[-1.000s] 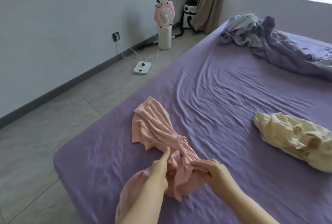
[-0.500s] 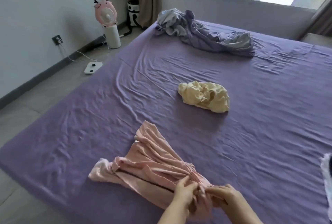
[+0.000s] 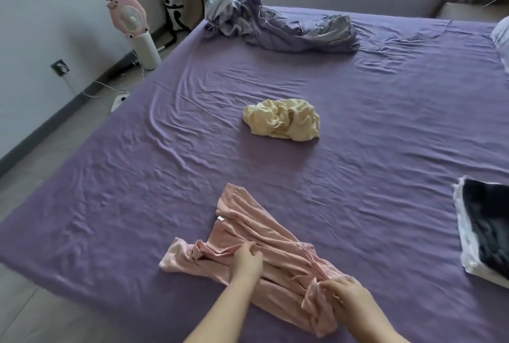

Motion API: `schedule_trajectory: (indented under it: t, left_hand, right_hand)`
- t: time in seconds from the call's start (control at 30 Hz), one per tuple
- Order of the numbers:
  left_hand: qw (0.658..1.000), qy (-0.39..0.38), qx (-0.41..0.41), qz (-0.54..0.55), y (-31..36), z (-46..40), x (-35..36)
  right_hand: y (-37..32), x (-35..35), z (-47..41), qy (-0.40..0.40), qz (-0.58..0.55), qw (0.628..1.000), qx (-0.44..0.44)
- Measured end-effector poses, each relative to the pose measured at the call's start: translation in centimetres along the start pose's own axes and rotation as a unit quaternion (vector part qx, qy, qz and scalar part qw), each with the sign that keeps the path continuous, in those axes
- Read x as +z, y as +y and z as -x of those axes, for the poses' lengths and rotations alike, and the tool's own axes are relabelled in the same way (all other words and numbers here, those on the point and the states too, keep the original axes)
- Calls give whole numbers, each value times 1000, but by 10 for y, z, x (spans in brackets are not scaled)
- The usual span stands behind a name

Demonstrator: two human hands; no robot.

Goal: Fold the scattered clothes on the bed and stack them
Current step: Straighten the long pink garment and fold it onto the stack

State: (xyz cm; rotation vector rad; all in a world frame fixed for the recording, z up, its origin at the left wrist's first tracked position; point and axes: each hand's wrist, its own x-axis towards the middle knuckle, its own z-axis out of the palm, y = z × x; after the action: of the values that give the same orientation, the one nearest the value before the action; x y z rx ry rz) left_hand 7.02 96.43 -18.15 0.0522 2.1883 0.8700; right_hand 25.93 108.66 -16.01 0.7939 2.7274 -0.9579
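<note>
Fingers (image 3: 252, 246) of left hand (image 3: 246, 261) pinching pink garment (image 3: 259, 243); right hand (image 3: 345, 297) clutching its bunched end at 5 o'clock. Hands now parted, cloth drawn wider across bed (image 3: 137, 177): spreading begun, folding pending. Yellow garment (image 3: 283, 119) waiting at 12 o'clock.

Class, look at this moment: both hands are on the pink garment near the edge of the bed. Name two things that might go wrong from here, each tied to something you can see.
1. The pink garment is bunched where the left hand and right hand grip it; folding now would likely trap creases.
2. It lies close to the bed edge, so a tug might slide it onto the floor.
</note>
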Motion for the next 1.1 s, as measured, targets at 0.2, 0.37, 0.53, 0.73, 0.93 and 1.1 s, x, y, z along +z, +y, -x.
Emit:
schedule_trajectory:
  t: [0.2, 0.37, 0.53, 0.73, 0.93, 1.1]
  left_hand:
    - [988, 99, 6, -122, -3, -66, -70]
    - [984, 87, 7, -153, -6, -104, -79]
    - [993, 62, 3, -98, -11, -134, -75]
    - [999, -30, -14, -26, -9, -148, -78]
    - [966, -237, 77, 68, 47, -103, -96]
    - [913, -375, 156, 41, 121, -53, -112]
  right_hand:
    - [-27, 22, -43, 20, 36, 999, 3]
    - [-48, 52, -101, 44, 0, 999, -31]
    - [-71, 75, -151, 60, -33, 998, -7]
    - [-77, 100, -166, 32, -41, 997, 48]
    - [-104, 57, -159, 115, -183, 973, 76]
    - [-129, -28, -141, 181, -263, 946, 53]
